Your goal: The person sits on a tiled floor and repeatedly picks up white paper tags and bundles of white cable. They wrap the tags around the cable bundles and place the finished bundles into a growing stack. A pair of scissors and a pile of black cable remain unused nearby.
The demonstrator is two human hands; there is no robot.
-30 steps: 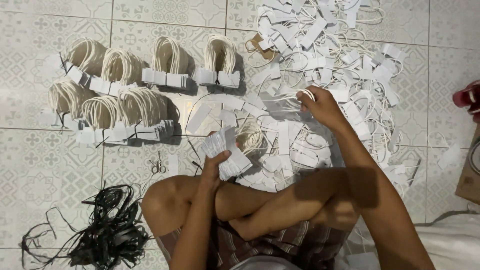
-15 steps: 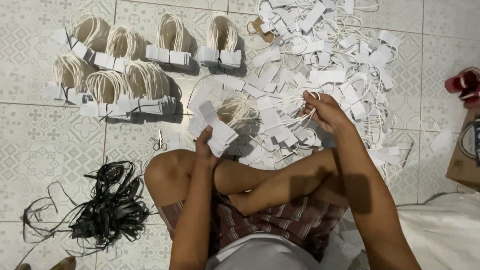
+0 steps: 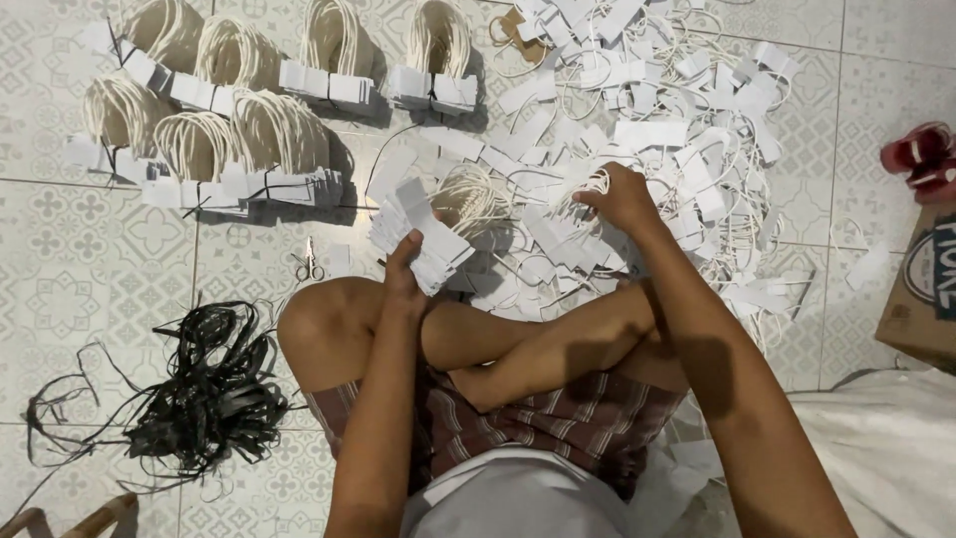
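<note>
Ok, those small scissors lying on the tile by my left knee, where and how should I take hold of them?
Probably by the looped handles, coming straight down from above. The scissors lie flat on the floor tile, apart from the bundles, blades pointing away from you, so the handle end is nearest your left hand, which already holds a stack of white tags.

My left hand [image 3: 406, 267] is raised above my knee, fingers curled closed around a stack. My right arm stretches forward, its hand [image 3: 619, 196] palm down, fingers pinched together. Legs crossed.
</note>
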